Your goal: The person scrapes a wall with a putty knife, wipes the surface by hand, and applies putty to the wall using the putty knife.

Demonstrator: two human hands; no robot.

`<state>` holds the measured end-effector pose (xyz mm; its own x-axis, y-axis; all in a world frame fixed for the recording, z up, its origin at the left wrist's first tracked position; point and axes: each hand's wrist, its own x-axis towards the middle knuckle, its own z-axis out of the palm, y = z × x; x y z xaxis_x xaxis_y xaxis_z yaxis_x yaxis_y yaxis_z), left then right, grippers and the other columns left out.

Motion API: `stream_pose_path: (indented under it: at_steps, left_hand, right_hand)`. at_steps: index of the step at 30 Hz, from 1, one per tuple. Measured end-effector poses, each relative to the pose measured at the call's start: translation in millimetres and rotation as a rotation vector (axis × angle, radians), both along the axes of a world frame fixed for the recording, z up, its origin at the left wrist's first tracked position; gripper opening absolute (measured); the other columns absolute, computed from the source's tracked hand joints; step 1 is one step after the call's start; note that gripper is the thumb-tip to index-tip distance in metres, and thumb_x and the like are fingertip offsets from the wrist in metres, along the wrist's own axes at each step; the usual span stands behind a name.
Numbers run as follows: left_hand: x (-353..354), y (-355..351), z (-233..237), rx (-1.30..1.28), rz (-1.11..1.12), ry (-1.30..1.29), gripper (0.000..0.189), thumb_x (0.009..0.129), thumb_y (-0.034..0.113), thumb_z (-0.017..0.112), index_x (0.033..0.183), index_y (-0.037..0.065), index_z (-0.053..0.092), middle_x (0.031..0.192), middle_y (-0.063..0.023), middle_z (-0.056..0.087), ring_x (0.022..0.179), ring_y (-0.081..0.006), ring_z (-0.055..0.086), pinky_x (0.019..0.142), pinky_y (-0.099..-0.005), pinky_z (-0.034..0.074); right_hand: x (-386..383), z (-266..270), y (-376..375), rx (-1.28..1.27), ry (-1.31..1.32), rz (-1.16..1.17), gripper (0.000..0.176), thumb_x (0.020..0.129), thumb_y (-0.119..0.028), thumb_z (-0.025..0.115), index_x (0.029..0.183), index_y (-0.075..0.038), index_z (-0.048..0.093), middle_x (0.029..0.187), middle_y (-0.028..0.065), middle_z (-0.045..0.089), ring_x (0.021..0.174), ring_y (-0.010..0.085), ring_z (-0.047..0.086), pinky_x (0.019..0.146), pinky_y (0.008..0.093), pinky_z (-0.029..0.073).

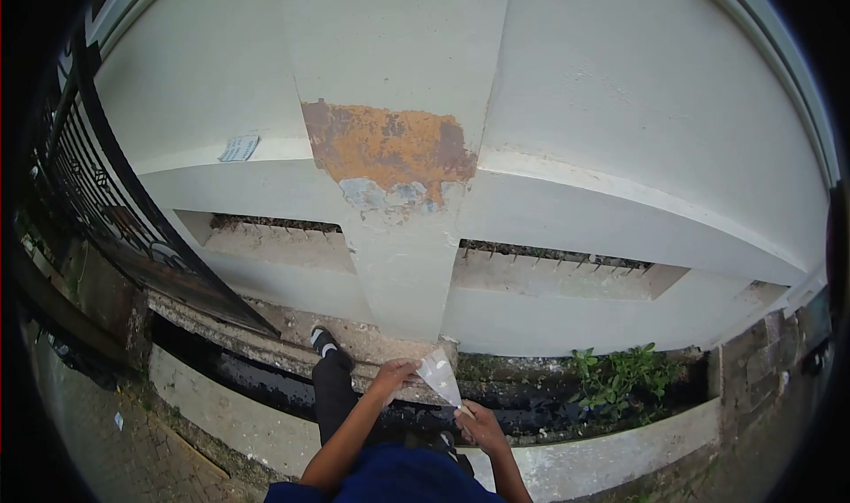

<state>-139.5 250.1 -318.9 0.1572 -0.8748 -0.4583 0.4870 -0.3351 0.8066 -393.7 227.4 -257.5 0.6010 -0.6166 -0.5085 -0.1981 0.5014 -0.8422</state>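
Note:
A putty knife with a wide, pale-smeared metal blade [440, 375] is held in front of my body. My right hand [481, 426] is closed round its light handle, which my fingers mostly hide. At the blade's left edge, the fingers of my left hand [398, 377] are pinched together against the metal. Ahead stands a white wall pillar [403, 268] bearing a scraped patch [385, 140] of bare orange and mauve. Grey, flaking paint [381, 193] borders the lower side of that patch.
A dark water-filled drain [257, 379] runs along the wall's foot, with a concrete kerb [575, 468] on my side. One shoe [324, 338] rests on the ledge across it. A black metal gate [133, 211] stands left; green plants [624, 379] grow right. Slots open in the wall.

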Motion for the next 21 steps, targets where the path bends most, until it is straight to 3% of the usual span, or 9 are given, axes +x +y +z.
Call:
stream_pose_path:
  at_steps: [8,14,18,21]
  left_hand:
    - [3.8,-6.4,-14.2,0.037,0.078,0.226,0.027,0.088,0.020,0.062,0.108,0.002,0.061,0.097,-0.0091,0.066,0.086,-0.0193,0.065,0.072,-0.0300,0.050]
    - [6.5,-10.9,-22.9,0.043,0.131,0.244,0.029,0.089,0.020,0.060,0.111,0.000,0.058,0.097,-0.0097,0.065,0.088,-0.0200,0.064,0.075,-0.0322,0.050]
    - [5.4,-3.8,-34.2,0.071,0.249,0.357,0.021,0.088,0.021,0.062,0.101,0.004,0.059,0.087,-0.0074,0.064,0.081,-0.0186,0.062,0.076,-0.0311,0.049]
    - [4.2,-0.4,-32.4,0.137,0.239,0.202,0.018,0.088,0.022,0.062,0.097,0.006,0.059,0.087,-0.0061,0.063,0.080,-0.0169,0.062,0.072,-0.0291,0.049]
  right_hand:
    - [2.5,-18.5,-6.6,0.059,-0.023,-0.022,0.025,0.090,-0.019,0.058,0.108,-0.002,0.057,0.068,-0.0012,0.052,0.050,0.0062,0.046,0.043,0.0213,0.035]
    - [11.4,-10.1,-15.9,0.027,0.014,-0.016,0.027,0.091,-0.019,0.059,0.112,-0.002,0.057,0.068,-0.0013,0.052,0.049,0.0058,0.046,0.042,0.0209,0.034]
    - [18.1,-21.1,-14.3,0.057,0.019,-0.016,0.024,0.090,-0.021,0.060,0.106,-0.003,0.058,0.066,-0.0015,0.052,0.048,0.0050,0.045,0.041,0.0210,0.034]
    - [24.3,-13.4,-16.8,-0.010,0.066,0.006,0.026,0.089,-0.022,0.062,0.105,-0.002,0.058,0.067,-0.0010,0.054,0.049,0.0047,0.046,0.042,0.0209,0.035]
